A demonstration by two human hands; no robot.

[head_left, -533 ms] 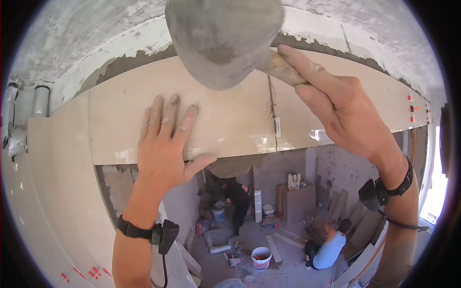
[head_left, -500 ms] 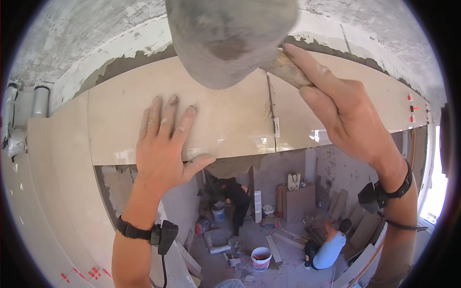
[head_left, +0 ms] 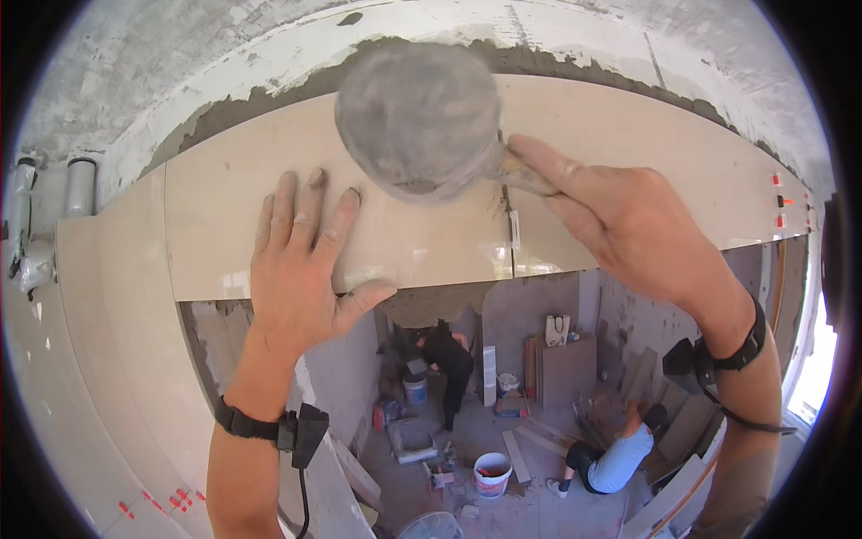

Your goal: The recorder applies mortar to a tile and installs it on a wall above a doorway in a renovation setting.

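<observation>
My left hand [head_left: 301, 269] lies flat on a glossy beige wall tile [head_left: 215, 216], fingers spread and thumb stretched along its lower edge. In my right hand [head_left: 628, 220] is the short handle of a rubber mallet, fingers closed round it. The mallet's broad, grey, dusty head [head_left: 417, 121] is blurred by motion and covers part of the tile's upper right. Whether it touches the tile I cannot tell. A second beige tile [head_left: 611, 135] adjoins on the right, with a small white clip [head_left: 514, 230] in the joint.
Rough mortar [head_left: 242, 112] runs above the tiles. Grey pipes [head_left: 81, 187] stand at the left; red levelling clips [head_left: 779, 202] sit at the right. Far below, one person [head_left: 449, 364] bends over and another [head_left: 620, 458] crouches, near a white bucket [head_left: 492, 476] and boards.
The mallet head has swung away from me toward the tile and looks smaller. My right hand has moved with it, slightly downward. My left hand stays on the tile.
</observation>
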